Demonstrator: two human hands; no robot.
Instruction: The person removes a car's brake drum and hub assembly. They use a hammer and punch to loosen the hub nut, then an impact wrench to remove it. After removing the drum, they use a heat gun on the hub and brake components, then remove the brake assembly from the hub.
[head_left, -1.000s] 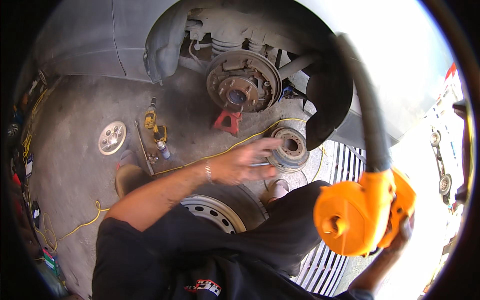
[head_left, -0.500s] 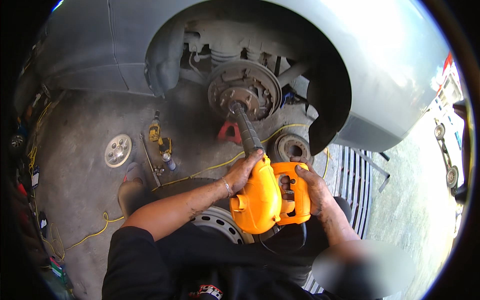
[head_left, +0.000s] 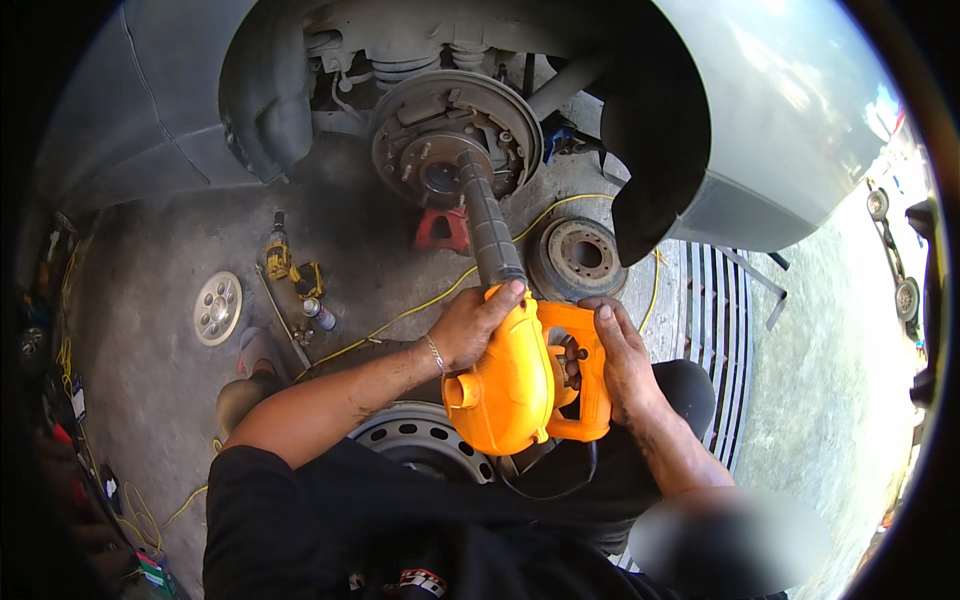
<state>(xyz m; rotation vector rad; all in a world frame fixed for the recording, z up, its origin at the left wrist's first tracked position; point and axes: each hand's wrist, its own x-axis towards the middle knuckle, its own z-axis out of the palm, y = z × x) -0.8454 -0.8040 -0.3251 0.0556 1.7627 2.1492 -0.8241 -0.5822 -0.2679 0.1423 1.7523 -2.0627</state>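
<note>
An orange electric blower is held between my two hands, its long black nozzle pointing away from me. My left hand wraps round the front of the body near the nozzle's base. The fingers of my right hand curl round the rear handle. The nozzle's tip overlaps the right part of the hub of an exposed drum brake assembly; whether it touches cannot be made out. Brake shoes and springs show inside the dusty backing plate. A removed brake drum lies on the floor to the right.
A red jack stand stands below the hub, under a grey car body. Leftward lie a yellow-black cordless drill, a spray can, a long bar and a silver hubcap. A wheel, yellow cord and floor grate are nearby.
The nozzle tip has shifted from near the hub's centre toward its right side. The view has moved, so the brake assembly appears higher and farther left. Both hands keep their hold on the blower.
</note>
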